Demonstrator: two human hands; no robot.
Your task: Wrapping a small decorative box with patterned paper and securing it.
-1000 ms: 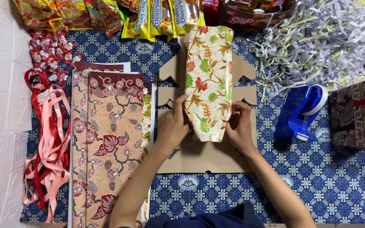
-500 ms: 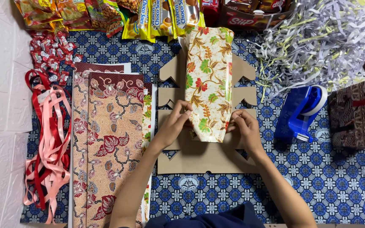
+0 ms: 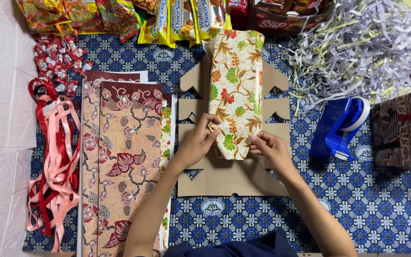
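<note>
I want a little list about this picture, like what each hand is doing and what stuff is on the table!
left hand: pinches the left edge of the flowery wrapped parcel
right hand: pinches the parcel's near right corner
under the parcel: flat brown cardboard
left of it: patterned paper sheets, then red and pink ribbons
right of it: blue tape dispenser, dark wrapped box
far edge: snack packets, shredded paper
table cover: blue patterned cloth

A: Left side?
B: Red and pink ribbons, batik paper sheets, wrapped candies.
A: Right?
B: Blue tape dispenser, shredded paper, patterned box. Snack packets along the top.
</note>
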